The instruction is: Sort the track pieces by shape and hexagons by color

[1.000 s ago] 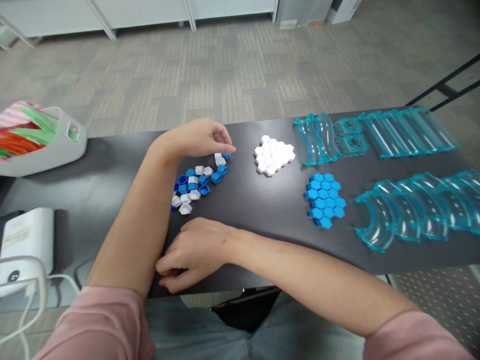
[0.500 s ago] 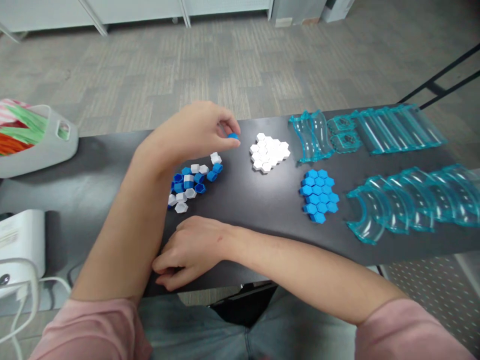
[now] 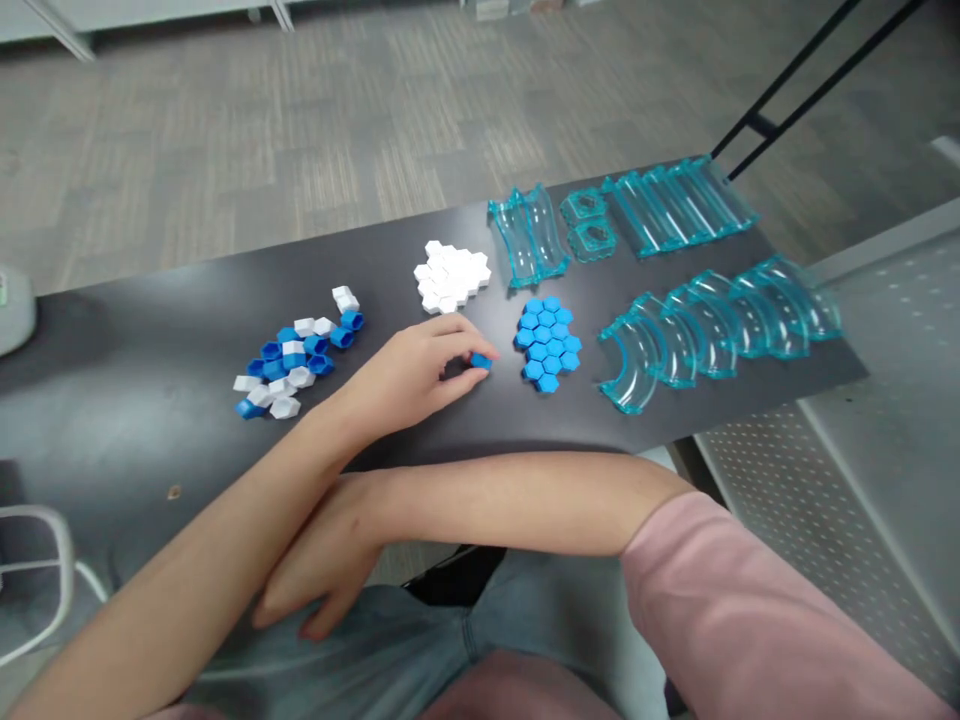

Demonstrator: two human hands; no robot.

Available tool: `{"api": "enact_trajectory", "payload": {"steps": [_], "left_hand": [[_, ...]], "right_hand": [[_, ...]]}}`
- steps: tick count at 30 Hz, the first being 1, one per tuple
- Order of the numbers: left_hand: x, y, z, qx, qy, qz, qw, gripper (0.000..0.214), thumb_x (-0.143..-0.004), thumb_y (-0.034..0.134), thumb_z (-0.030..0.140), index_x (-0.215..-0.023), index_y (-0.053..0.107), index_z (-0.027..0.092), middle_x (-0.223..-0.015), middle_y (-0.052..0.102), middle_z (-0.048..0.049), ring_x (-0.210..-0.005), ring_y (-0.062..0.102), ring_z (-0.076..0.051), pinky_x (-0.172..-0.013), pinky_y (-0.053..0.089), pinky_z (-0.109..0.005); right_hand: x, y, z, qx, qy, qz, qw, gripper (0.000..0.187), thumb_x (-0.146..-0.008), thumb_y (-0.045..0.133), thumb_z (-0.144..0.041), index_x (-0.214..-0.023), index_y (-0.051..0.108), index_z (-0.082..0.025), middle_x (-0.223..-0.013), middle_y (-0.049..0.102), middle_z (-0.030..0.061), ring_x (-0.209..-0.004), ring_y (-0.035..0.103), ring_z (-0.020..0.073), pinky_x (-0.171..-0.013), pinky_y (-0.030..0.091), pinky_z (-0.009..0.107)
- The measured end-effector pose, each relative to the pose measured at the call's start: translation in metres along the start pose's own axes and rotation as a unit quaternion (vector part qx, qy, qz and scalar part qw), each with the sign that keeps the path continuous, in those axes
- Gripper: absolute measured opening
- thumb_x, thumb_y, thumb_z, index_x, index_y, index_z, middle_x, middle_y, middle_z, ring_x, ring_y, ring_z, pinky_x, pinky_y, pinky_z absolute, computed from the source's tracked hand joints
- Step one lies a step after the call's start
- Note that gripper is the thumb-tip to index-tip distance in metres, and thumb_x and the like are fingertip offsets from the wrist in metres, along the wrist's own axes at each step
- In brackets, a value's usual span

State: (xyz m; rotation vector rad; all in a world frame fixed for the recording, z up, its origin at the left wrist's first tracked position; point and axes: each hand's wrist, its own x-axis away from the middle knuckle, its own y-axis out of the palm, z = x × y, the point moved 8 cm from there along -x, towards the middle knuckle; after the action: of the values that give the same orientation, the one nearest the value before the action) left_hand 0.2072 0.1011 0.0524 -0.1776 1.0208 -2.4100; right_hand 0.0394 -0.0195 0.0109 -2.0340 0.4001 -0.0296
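My left hand (image 3: 420, 372) reaches across the black table (image 3: 150, 430) and pinches a small blue hexagon piece (image 3: 482, 361) between thumb and fingers, low on the tabletop. The piece is just left of a tidy cluster of blue hexagons (image 3: 547, 343). Beyond my hand lies a tidy cluster of white hexagons (image 3: 450, 275). A loose pile of mixed blue and white hexagons (image 3: 296, 355) lies to the left. My right hand (image 3: 319, 575) rests below the table's near edge on my lap, partly under my left forearm, fingers loose and holding nothing.
Clear teal track pieces lie on the right: curved ones (image 3: 712, 325) in a row, straight ones (image 3: 679, 195) behind, a wavy pair (image 3: 529, 235) and two small square pieces (image 3: 592, 222). A white object (image 3: 30, 570) sits at the lower left. The table's right edge is near the curved tracks.
My left hand lifted a blue hexagon from the mixed pile and carried it right and nearer, down beside the blue cluster. My right hand slid back off the table edge. The view swung right.
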Motion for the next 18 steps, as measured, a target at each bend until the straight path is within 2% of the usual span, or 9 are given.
{"api": "enact_trajectory", "payload": {"steps": [2,5,7,10,13,15,17,18], "left_hand": [[-0.003,0.002,-0.003,-0.021,0.003,0.003,1.000,0.021,-0.113,0.072,0.033,-0.128,0.087,0.031,-0.132,0.085,-0.0085,-0.108,0.083,-0.023,-0.097,0.067,-0.036],[-0.007,0.008,-0.008,-0.041,-0.003,0.012,0.999,0.021,-0.111,0.077,0.035,-0.131,0.084,0.030,-0.124,0.085,-0.0063,-0.101,0.082,-0.021,-0.095,0.065,-0.035],[-0.007,0.014,-0.013,-0.039,-0.016,0.016,0.999,0.023,-0.109,0.082,0.037,-0.131,0.082,0.030,-0.120,0.085,-0.0051,-0.098,0.082,-0.021,-0.095,0.066,-0.035],[-0.006,0.018,-0.017,-0.021,-0.016,0.023,0.999,0.029,-0.105,0.089,0.039,-0.131,0.079,0.030,-0.119,0.084,-0.0051,-0.098,0.081,-0.022,-0.094,0.066,-0.036],[-0.004,0.014,-0.020,-0.012,-0.008,0.049,0.999,0.030,-0.102,0.092,0.038,-0.128,0.079,0.028,-0.116,0.082,-0.0059,-0.095,0.079,-0.021,-0.091,0.066,-0.036],[-0.004,0.013,-0.023,-0.010,-0.018,0.057,0.998,0.026,-0.102,0.092,0.037,-0.124,0.080,0.028,-0.111,0.081,-0.0053,-0.090,0.077,-0.020,-0.088,0.066,-0.035],[-0.005,0.015,-0.025,-0.011,-0.027,0.054,0.998,0.021,-0.104,0.090,0.038,-0.120,0.081,0.028,-0.105,0.081,-0.0040,-0.086,0.075,-0.020,-0.087,0.065,-0.034],[-0.006,0.016,-0.025,-0.011,-0.026,0.056,0.998,0.019,-0.105,0.089,0.038,-0.118,0.082,0.028,-0.102,0.081,-0.0036,-0.085,0.075,-0.019,-0.086,0.065,-0.034]], "right_hand": [[-0.001,-0.001,-0.009,-0.023,-0.037,-0.002,0.999,0.025,-0.081,0.097,-0.025,-0.085,0.088,-0.048,-0.087,0.089,-0.0132,-0.076,0.081,0.0197,-0.055,0.044,0.036],[0.001,-0.006,-0.028,-0.081,-0.189,-0.055,0.977,0.020,-0.097,0.091,-0.031,-0.085,0.091,-0.047,-0.090,0.091,-0.0120,-0.090,0.087,0.0166,-0.070,0.058,0.029],[0.005,-0.008,-0.033,-0.104,-0.265,-0.095,0.954,0.026,-0.107,0.083,-0.032,-0.089,0.094,-0.047,-0.097,0.093,-0.0104,-0.100,0.089,0.0147,-0.081,0.061,0.025],[0.002,-0.012,-0.031,-0.138,-0.284,-0.108,0.943,0.030,-0.108,0.085,-0.030,-0.085,0.095,-0.047,-0.096,0.093,-0.0111,-0.101,0.089,0.0138,-0.084,0.061,0.024],[-0.004,-0.015,-0.031,-0.239,-0.276,-0.088,0.927,0.044,-0.103,0.090,-0.026,-0.063,0.086,-0.045,-0.073,0.083,-0.0155,-0.084,0.084,0.0104,-0.079,0.059,0.020],[-0.008,-0.014,-0.035,-0.351,-0.281,-0.079,0.890,0.056,-0.103,0.086,-0.015,-0.054,0.080,-0.042,-0.061,0.074,-0.0191,-0.072,0.077,0.0074,-0.077,0.057,0.017],[-0.008,-0.005,-0.045,-0.480,-0.286,-0.103,0.823,0.060,-0.103,0.081,-0.002,-0.054,0.078,-0.038,-0.059,0.069,-0.0212,-0.069,0.073,0.0055,-0.077,0.056,0.013],[-0.010,0.003,-0.049,-0.556,-0.258,-0.115,0.782,0.061,-0.101,0.079,0.004,-0.055,0.077,-0.035,-0.059,0.067,-0.0209,-0.069,0.072,0.0051,-0.077,0.056,0.010]]}}
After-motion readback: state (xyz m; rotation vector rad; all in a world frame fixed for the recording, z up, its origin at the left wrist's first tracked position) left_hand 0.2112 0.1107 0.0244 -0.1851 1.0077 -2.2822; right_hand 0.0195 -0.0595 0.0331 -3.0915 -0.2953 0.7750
